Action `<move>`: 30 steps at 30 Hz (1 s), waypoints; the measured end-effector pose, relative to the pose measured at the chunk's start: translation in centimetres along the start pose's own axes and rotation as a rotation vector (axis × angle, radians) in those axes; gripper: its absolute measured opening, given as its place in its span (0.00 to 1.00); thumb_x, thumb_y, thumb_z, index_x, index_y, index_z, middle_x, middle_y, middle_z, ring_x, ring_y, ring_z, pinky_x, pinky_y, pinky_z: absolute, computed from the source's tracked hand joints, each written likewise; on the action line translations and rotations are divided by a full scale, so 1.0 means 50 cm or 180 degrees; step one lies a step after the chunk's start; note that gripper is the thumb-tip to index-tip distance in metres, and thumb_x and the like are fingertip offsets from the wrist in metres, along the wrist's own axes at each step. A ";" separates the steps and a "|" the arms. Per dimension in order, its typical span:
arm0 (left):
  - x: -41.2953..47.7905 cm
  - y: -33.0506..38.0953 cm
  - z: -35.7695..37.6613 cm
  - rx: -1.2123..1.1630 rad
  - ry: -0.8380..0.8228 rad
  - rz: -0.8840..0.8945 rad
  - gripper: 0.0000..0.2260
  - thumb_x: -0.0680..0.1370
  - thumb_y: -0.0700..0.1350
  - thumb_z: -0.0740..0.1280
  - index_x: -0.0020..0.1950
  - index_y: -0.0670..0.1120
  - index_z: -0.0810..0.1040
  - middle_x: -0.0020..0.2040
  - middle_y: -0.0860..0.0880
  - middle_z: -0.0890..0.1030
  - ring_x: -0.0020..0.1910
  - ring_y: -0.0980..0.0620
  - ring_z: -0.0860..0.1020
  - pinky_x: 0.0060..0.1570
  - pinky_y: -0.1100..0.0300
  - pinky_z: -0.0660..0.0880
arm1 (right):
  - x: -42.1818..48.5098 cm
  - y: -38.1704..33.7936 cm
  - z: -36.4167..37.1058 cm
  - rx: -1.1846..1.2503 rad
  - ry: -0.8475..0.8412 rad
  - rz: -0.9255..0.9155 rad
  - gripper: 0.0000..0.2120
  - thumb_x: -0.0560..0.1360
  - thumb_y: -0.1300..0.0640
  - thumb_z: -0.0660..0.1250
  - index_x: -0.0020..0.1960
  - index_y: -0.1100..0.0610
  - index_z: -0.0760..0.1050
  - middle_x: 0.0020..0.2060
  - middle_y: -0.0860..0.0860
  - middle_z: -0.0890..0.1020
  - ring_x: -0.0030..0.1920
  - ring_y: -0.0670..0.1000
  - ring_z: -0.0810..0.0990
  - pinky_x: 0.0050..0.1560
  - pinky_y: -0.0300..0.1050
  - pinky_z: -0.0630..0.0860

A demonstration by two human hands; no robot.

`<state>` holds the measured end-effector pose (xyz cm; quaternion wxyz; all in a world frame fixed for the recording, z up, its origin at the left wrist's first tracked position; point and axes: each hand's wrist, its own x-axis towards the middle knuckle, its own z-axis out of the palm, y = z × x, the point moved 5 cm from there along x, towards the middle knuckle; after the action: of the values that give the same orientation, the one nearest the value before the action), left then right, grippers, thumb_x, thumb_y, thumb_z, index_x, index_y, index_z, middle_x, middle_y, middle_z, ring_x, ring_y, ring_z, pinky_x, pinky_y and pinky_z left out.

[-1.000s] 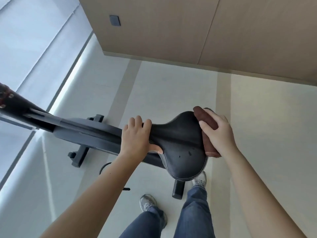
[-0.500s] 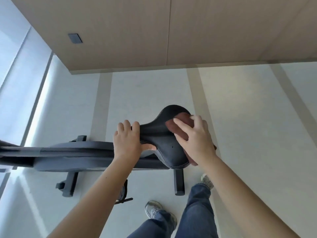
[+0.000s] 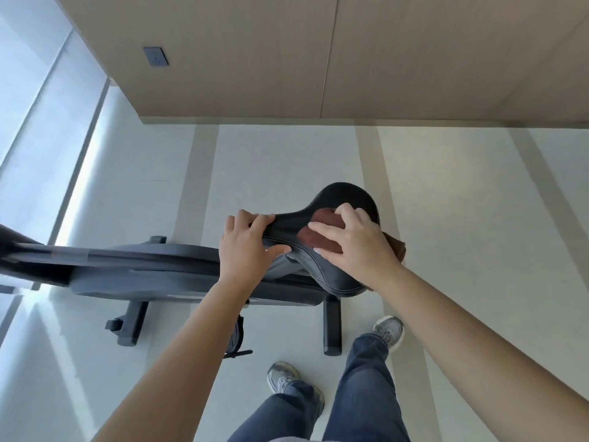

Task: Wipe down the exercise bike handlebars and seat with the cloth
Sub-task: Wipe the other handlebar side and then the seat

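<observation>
My left grip point(image 3: 247, 247) is closed round the narrow nose of the black seat point(image 3: 345, 196), with the fingers point(image 3: 255, 218) curled over the far edge and the thumb pressed along the near side, just under the stitched seam. My right grip point(image 3: 357, 247) lies on top of the seat's wider part with the brown cloth point(image 3: 322, 239) bunched beneath it. The fingers are spread a little and bent at the knuckles over the fabric. The forefinger reaches toward the nose and the thumb lies along the near edge, so the cloth bulges out between them. More cloth shows above the forefinger, and a loose end sticks out past my wrist on the right, hanging off the seat's edge. The two grips are close together but do not touch.

The seat sits on the dark frame of the exercise bike point(image 3: 143, 266), which runs off to the left. Its cross feet rest on the pale floor point(image 3: 287, 154). I cannot see the handlebars. Below the seat are my jeans point(image 3: 366, 393) and grey shoes point(image 3: 283, 378). A wood-panelled wall point(image 3: 255, 59) with a small dark socket point(image 3: 155, 56) stands beyond.
</observation>
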<state>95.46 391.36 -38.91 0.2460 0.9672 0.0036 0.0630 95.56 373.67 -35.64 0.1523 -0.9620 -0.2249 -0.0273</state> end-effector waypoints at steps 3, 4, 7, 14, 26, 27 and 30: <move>-0.003 -0.002 0.002 -0.0060 0.0024 -0.0033 0.25 0.62 0.50 0.78 0.57 0.45 0.78 0.50 0.41 0.75 0.50 0.39 0.70 0.39 0.54 0.68 | -0.039 -0.002 -0.002 -0.0096 0.0070 0.0000 0.18 0.70 0.53 0.71 0.59 0.52 0.77 0.46 0.61 0.76 0.41 0.61 0.73 0.37 0.53 0.77; -0.004 -0.002 0.001 -0.0081 0.0017 -0.0065 0.25 0.63 0.50 0.78 0.57 0.45 0.78 0.50 0.41 0.75 0.51 0.39 0.69 0.40 0.54 0.68 | -0.064 -0.001 -0.002 -0.0103 0.0114 -0.0037 0.18 0.69 0.53 0.72 0.58 0.53 0.77 0.46 0.62 0.76 0.40 0.61 0.74 0.36 0.52 0.77; -0.001 -0.002 0.001 -0.0087 -0.0037 -0.0102 0.26 0.63 0.51 0.77 0.58 0.45 0.77 0.51 0.41 0.75 0.52 0.40 0.69 0.41 0.52 0.68 | -0.116 -0.002 0.000 -0.0133 0.0197 -0.0113 0.18 0.67 0.55 0.73 0.56 0.53 0.78 0.46 0.62 0.77 0.40 0.61 0.75 0.34 0.51 0.78; -0.003 -0.006 0.002 -0.0167 -0.0066 -0.0261 0.25 0.65 0.51 0.76 0.60 0.48 0.77 0.53 0.43 0.74 0.54 0.42 0.68 0.43 0.56 0.67 | -0.020 -0.050 0.008 -0.0259 -0.0069 -0.0397 0.16 0.71 0.52 0.68 0.58 0.53 0.77 0.45 0.62 0.76 0.41 0.61 0.73 0.32 0.50 0.76; 0.005 -0.002 0.002 -0.0041 -0.0242 -0.0373 0.26 0.66 0.53 0.75 0.62 0.49 0.74 0.55 0.45 0.72 0.56 0.44 0.66 0.43 0.58 0.65 | -0.021 0.098 -0.017 0.0978 0.0344 0.0830 0.17 0.70 0.54 0.71 0.59 0.49 0.77 0.53 0.58 0.71 0.57 0.57 0.72 0.60 0.41 0.66; 0.006 -0.001 0.002 -0.0026 -0.0266 -0.0389 0.26 0.66 0.53 0.75 0.61 0.49 0.74 0.55 0.45 0.72 0.56 0.44 0.66 0.43 0.58 0.64 | -0.021 0.120 -0.018 0.1186 0.0439 0.1134 0.18 0.71 0.55 0.71 0.60 0.49 0.76 0.55 0.57 0.70 0.59 0.55 0.71 0.61 0.33 0.62; 0.015 0.004 0.004 0.0093 -0.0371 -0.0399 0.26 0.65 0.53 0.75 0.60 0.48 0.74 0.54 0.45 0.71 0.55 0.45 0.66 0.43 0.57 0.64 | -0.064 0.125 -0.011 0.1565 0.0700 0.1402 0.19 0.71 0.57 0.71 0.61 0.50 0.75 0.53 0.53 0.67 0.54 0.48 0.71 0.55 0.18 0.56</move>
<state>96.24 391.10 -38.89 0.2352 0.9706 0.0507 -0.0090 95.45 366.82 -37.23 0.4051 -0.9133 0.0060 -0.0423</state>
